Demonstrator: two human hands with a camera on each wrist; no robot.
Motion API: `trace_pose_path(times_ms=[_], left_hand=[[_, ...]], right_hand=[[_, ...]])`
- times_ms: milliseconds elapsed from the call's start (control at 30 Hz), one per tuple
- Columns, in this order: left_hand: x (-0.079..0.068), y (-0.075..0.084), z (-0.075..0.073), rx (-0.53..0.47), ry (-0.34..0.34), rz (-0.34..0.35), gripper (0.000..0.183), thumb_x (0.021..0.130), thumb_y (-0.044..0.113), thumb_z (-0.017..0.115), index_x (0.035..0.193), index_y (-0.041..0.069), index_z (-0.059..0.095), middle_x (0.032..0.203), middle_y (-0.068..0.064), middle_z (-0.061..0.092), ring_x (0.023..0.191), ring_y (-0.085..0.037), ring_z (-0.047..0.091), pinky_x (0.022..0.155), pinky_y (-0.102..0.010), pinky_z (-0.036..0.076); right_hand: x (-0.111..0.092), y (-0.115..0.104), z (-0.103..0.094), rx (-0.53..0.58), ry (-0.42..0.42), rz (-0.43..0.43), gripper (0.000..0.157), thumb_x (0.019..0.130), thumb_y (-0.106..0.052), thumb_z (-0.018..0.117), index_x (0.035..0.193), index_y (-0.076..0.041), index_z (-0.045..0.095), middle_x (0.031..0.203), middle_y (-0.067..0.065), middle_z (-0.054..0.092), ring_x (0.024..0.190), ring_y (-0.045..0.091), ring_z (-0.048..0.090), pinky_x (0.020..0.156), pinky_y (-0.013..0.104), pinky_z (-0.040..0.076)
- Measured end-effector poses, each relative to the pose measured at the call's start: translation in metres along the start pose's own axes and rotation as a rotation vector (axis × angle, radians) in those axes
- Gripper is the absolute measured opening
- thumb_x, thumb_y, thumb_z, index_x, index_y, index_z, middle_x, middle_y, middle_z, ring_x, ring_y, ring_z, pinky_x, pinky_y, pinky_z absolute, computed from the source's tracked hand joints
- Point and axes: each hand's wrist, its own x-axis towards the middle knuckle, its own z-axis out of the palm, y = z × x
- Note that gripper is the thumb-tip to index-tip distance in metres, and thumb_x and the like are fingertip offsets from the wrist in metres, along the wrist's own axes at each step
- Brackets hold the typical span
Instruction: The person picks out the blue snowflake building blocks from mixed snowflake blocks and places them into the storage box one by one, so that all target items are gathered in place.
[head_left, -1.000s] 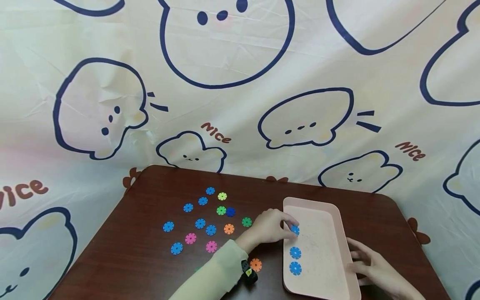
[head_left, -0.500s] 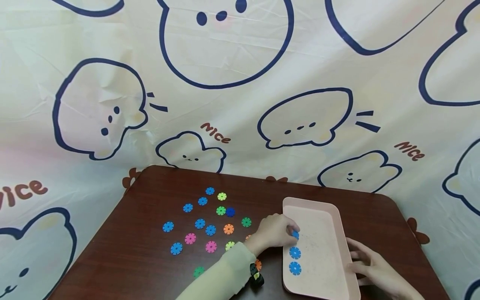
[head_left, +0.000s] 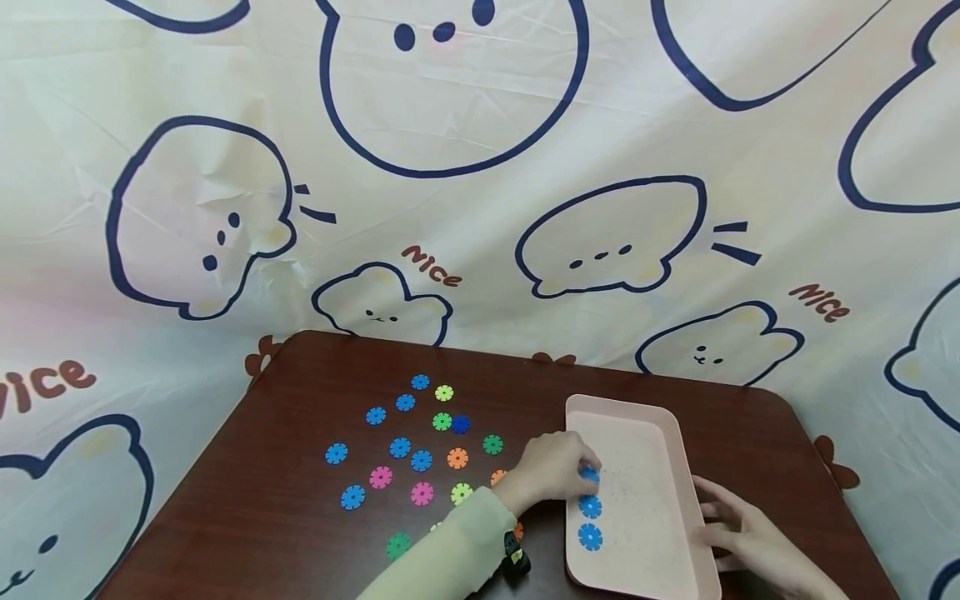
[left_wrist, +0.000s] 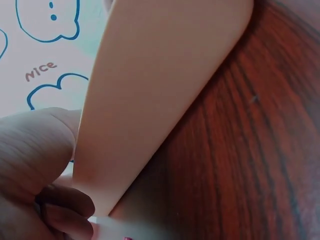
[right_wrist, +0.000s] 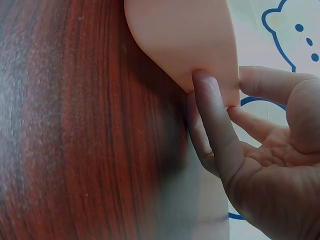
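Observation:
My left hand (head_left: pixel 553 468) reaches over the left rim of a pale pink tray (head_left: pixel 651 492) in the head view. Its thumb and fingers pinch a blue notched plastic disc (head_left: pixel 590 474) close over the tray floor, partly covering it. Just below, a second blue disc (head_left: pixel 590 506) and a third blue disc (head_left: pixel 590 537) lie in a column along the tray's left side. My right hand (head_left: pixel 746 533) touches the tray's right side with extended fingers. In the right wrist view the fingertips (right_wrist: pixel 204 80) rest against the outer wall and rim. The left wrist view hides the pinched disc behind the tray wall (left_wrist: pixel 145 85).
Many loose discs lie on the dark brown table (head_left: pixel 247 500) left of the tray: several blue, plus pink discs (head_left: pixel 422 493), orange (head_left: pixel 457 457), green (head_left: pixel 492 444) and yellow-green. The left sleeve (head_left: pixel 457 542) covers some. A cartoon-printed curtain (head_left: pixel 480 208) hangs behind the table.
My left hand has moved slightly down toward the two discs in the tray, bringing the pinched blue disc nearer to them. The right hand and tray have stayed put.

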Motion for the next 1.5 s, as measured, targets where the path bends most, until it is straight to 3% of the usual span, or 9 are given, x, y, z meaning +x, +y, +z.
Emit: trace_pose_path(times_ms=[233,367,500,633,967,1200,1367,1500], left_hand=[[-0.006,0.004,-0.011,-0.057,0.079,-0.020,0.025,0.090,0.029,0.081,0.114,0.024,0.082,0.109,0.014,0.070,0.089,0.003,0.062,0.059,-0.019,0.046],[-0.013,0.004,-0.019,-0.077,0.123,-0.023,0.029,0.091,0.031,0.082,0.118,0.024,0.081,0.112,0.012,0.070,0.080,0.002,0.061,0.056,-0.020,0.045],[-0.023,-0.001,-0.028,-0.104,0.140,0.013,0.031,0.092,0.033,0.080,0.122,0.022,0.079,0.111,0.009,0.071,0.077,0.000,0.059,0.056,-0.020,0.045],[-0.038,-0.009,-0.037,-0.148,0.146,0.035,0.032,0.094,0.031,0.079,0.123,0.017,0.078,0.108,0.005,0.071,0.084,-0.009,0.064,0.062,-0.020,0.047],[-0.070,-0.041,-0.064,-0.191,0.174,-0.013,0.032,0.093,0.034,0.080,0.121,0.019,0.078,0.107,0.005,0.072,0.094,-0.017,0.068,0.071,-0.026,0.051],[-0.100,-0.078,-0.086,-0.204,0.199,-0.065,0.032,0.092,0.032,0.082,0.122,0.021,0.077,0.111,0.004,0.073,0.092,-0.016,0.068,0.073,-0.031,0.053],[-0.119,-0.106,-0.098,-0.190,0.235,-0.122,0.032,0.090,0.025,0.084,0.121,0.017,0.077,0.113,0.005,0.073,0.103,-0.018,0.068,0.082,-0.041,0.056],[-0.132,-0.124,-0.106,-0.158,0.252,-0.200,0.032,0.088,0.025,0.085,0.118,0.016,0.078,0.111,0.006,0.073,0.101,-0.018,0.067,0.083,-0.044,0.056]], right_hand=[[-0.001,-0.002,0.002,0.002,0.019,0.017,0.086,0.100,-0.012,0.067,0.163,0.004,0.011,0.129,0.025,0.058,0.105,0.034,0.069,0.077,0.055,0.060],[0.000,-0.001,0.002,0.004,0.025,0.020,0.086,0.100,-0.012,0.067,0.163,0.003,0.011,0.131,0.025,0.057,0.106,0.034,0.069,0.077,0.055,0.060],[-0.001,0.000,0.001,0.009,0.017,0.009,0.086,0.100,-0.012,0.067,0.163,0.003,0.010,0.131,0.025,0.057,0.106,0.034,0.068,0.078,0.055,0.060],[-0.001,0.000,0.001,0.017,0.006,0.002,0.086,0.101,-0.013,0.067,0.163,0.003,0.010,0.130,0.024,0.057,0.106,0.034,0.068,0.078,0.055,0.060],[0.000,0.000,0.002,0.009,0.009,0.013,0.086,0.101,-0.013,0.067,0.163,0.004,0.009,0.131,0.025,0.057,0.106,0.034,0.069,0.078,0.055,0.060],[0.000,0.000,0.003,0.028,-0.007,0.002,0.087,0.101,-0.013,0.067,0.163,0.004,0.009,0.129,0.023,0.059,0.107,0.034,0.068,0.079,0.055,0.060],[-0.001,-0.001,0.002,0.018,-0.007,0.001,0.087,0.101,-0.013,0.068,0.163,0.005,0.009,0.129,0.023,0.059,0.107,0.034,0.068,0.079,0.055,0.060],[-0.001,-0.002,0.001,0.017,-0.005,0.006,0.087,0.101,-0.013,0.068,0.163,0.004,0.009,0.129,0.022,0.059,0.106,0.034,0.068,0.079,0.055,0.060]])
